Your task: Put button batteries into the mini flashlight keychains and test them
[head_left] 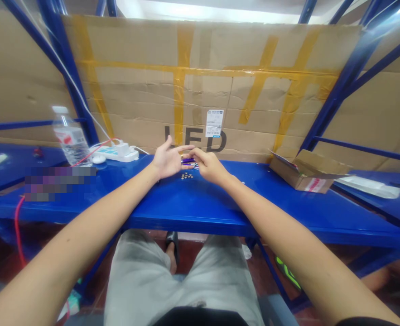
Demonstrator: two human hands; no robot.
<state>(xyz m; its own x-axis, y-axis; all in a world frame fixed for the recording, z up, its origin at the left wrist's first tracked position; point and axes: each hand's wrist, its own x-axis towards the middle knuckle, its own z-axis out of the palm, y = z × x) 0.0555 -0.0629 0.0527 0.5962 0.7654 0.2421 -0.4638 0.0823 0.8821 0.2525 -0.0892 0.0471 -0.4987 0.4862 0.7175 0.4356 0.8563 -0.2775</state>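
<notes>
Over the blue table, my left hand (167,159) is turned palm up with its thumb raised and fingers stretched toward the right. My right hand (210,165) meets its fingertips, thumb and fingers closed together in a pinch; whatever is in them is too small or hidden to name. Slim shiny purple pieces (187,160) show in the gap between the hands, partly covered by fingers. I cannot tell whether they lie on the table or are held. Just below the hands, several small brass-coloured pieces (186,175) sit in a loose cluster on the table.
An open cardboard box (308,174) stands on the right of the blue table (193,208). At the left are a water bottle (72,140), a white power strip (120,153) and a red cable (19,231). A taped cardboard panel (145,99) rises behind.
</notes>
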